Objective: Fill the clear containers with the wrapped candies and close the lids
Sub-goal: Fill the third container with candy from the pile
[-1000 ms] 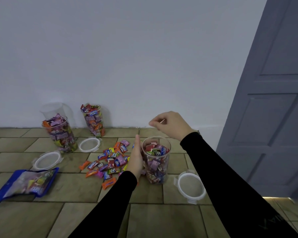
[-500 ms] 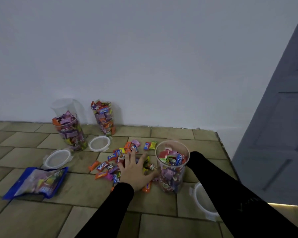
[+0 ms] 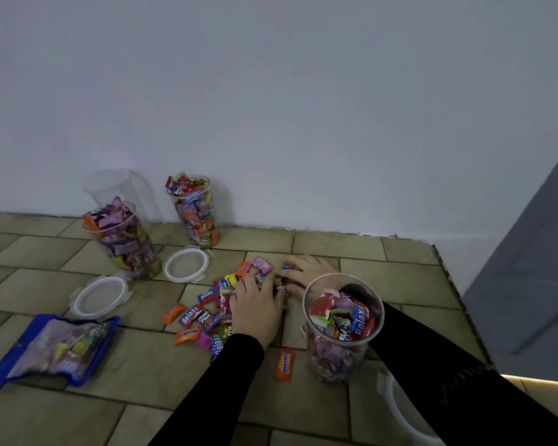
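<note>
A pile of loose wrapped candies [image 3: 203, 313] lies on the tiled floor. My left hand [image 3: 255, 309] rests palm down on the pile's right side, fingers spread over the wrappers. My right hand [image 3: 306, 272] lies on the far edge of the pile, behind an open clear container [image 3: 342, 333] that is nearly full of candies; its fingers touch candies close to my left fingertips. Against the wall, two more open containers [image 3: 123, 243] [image 3: 195, 214] are heaped with candies. A single orange candy [image 3: 284, 364] lies apart, near the front container.
An empty clear container [image 3: 120, 188] stands behind the left one. Two white-rimmed lids [image 3: 185, 264] [image 3: 99, 297] lie on the floor, and a third lid [image 3: 397, 410] is partly under my right sleeve. A blue candy bag [image 3: 55, 347] lies left. A grey door [image 3: 529, 268] stands right.
My right hand has come down from above the front container to the floor behind it. My left hand left the container's side and settled on the candy pile. The view shifted left.
</note>
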`<state>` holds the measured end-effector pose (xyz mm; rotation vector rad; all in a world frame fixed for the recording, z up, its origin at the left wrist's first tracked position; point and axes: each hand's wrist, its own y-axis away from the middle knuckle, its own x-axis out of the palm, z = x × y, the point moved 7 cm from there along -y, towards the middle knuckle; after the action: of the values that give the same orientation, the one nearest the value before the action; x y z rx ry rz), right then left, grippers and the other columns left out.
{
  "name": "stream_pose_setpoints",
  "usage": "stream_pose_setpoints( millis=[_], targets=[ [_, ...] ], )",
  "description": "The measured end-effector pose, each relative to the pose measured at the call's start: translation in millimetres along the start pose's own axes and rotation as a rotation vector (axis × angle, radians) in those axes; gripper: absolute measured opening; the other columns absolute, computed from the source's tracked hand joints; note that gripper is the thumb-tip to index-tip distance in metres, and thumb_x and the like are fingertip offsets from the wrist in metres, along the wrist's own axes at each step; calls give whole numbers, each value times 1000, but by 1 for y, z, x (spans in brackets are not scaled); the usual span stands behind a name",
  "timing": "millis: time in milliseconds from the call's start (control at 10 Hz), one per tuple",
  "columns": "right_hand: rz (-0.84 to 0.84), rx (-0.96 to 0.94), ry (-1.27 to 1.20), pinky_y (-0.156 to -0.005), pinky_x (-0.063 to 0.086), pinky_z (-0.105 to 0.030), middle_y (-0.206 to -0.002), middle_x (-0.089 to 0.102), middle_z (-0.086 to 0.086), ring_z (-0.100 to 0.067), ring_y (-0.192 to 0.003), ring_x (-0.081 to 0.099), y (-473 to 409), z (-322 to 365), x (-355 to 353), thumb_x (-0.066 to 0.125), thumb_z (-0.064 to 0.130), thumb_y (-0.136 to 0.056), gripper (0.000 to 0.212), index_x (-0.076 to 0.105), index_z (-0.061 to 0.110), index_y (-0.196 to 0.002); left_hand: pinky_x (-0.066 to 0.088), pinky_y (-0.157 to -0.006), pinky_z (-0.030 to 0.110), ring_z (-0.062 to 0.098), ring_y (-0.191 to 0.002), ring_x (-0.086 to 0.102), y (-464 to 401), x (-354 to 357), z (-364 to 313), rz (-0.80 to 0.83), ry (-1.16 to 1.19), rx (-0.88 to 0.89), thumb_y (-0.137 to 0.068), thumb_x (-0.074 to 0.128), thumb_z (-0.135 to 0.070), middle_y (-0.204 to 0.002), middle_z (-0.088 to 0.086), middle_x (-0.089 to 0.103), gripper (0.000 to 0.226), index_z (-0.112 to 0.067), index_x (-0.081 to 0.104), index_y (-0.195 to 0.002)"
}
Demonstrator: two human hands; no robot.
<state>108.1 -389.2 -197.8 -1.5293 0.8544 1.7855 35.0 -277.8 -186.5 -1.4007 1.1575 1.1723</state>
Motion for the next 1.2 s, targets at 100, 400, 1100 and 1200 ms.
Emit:
stream_pose_setpoints(
  millis=[100, 400, 1100, 1200],
  targets=[
    [4, -28, -12, -101, 34, -37, -139, 39, -5, -23, -127, 36, -2, 3, -3, 41, 45, -98, 44, 48, 19, -133, 40, -98, 37, 30, -125, 40, -11, 4, -2, 15, 44, 17, -102, 30, -45, -143, 13, 33, 49, -19, 32, -144],
    [54, 14, 33, -81, 40, -27, -113, 59, -8, -27, -112, 55, 19, 3, 3, 30, 39, -103, 45, 51, 6, -126, 47, -89, 33, 26, -116, 55, -24, 8, -7, 26, 108, 55, -102, 38, -30, -137, 11, 42, 39, -11, 37, -136],
    [27, 151, -1788, -66, 48, -8, -97, 70, -26, 7, -63, 65, 90, 41, -46, 87, 20, -63, 56, 63, -26, -82, 46, -86, 32, 28, -114, 55, 0, -10, -17, -13, 240, 32, -96, 47, -12, -140, 14, 37, 39, -9, 39, -134],
    [-72, 335, -937, -75, 46, -25, -136, 47, -22, -21, -101, 56, 63, -3, -37, 39, 9, -101, 39, 41, -14, -133, 46, -80, 33, 28, -109, 55, -4, -16, -15, -71, 315, 48, -95, 46, -7, -132, 11, 45, 26, -8, 49, -121]
  ],
)
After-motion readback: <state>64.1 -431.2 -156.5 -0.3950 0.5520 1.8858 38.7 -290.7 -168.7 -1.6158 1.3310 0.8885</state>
